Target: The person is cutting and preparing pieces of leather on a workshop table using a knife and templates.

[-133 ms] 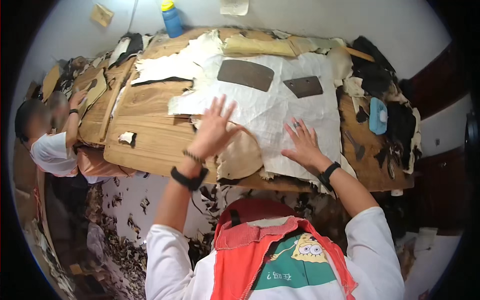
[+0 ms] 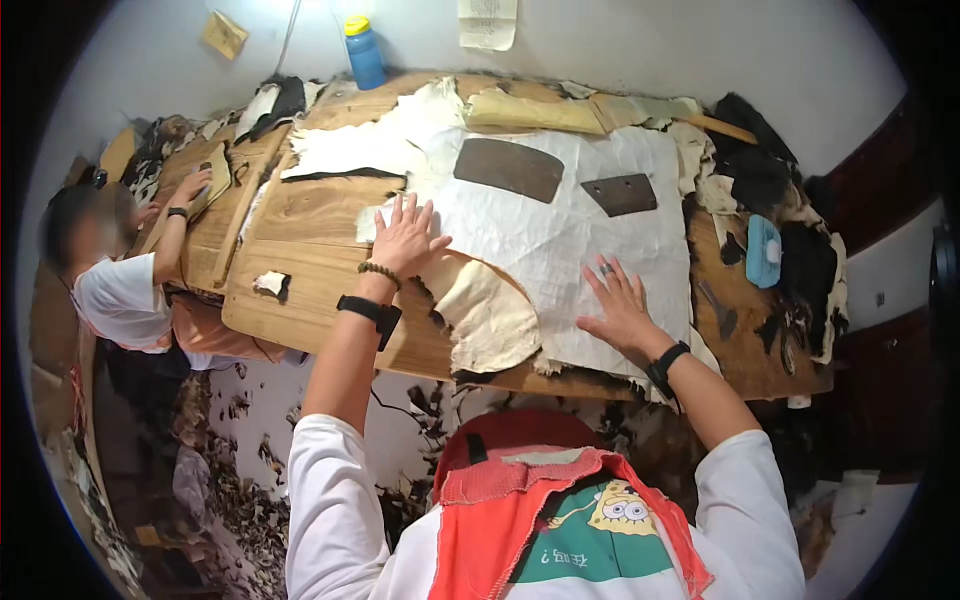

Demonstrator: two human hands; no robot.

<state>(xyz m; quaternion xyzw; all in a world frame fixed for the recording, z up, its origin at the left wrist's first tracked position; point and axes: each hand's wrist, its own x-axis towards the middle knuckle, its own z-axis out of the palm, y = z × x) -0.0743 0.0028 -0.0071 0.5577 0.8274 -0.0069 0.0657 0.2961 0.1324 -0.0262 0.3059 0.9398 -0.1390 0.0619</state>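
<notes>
A white, creased sheet (image 2: pixel 560 265) lies spread over hide on the wooden table. My left hand (image 2: pixel 406 240), fingers stretched out, rests at the sheet's left edge. On the sheet's right part my right hand (image 2: pixel 622 308) lies with fingers spread and a ring on one; nothing is held in either. Beyond my hands, on the sheet, are a large dark brown curved panel (image 2: pixel 508 170) and a smaller dark brown panel (image 2: pixel 618 195) with small holes. A rounded cream piece of hide (image 2: pixel 492 312) pokes out from under the sheet between my arms.
White hide (image 2: pixel 345 150) extends left of the sheet. A blue bottle (image 2: pixel 365 62) stands at the back. On the right are a light-blue box (image 2: pixel 763 252), a dark flat tool (image 2: pixel 718 310) and black fur scraps (image 2: pixel 745 150). A co-worker (image 2: pixel 125 270) works at far left. Scraps litter the floor.
My left hand has moved left and slightly away from me to the sheet's edge, uncovering more cream hide. The right hand stays on the sheet. The whole view has shifted a little.
</notes>
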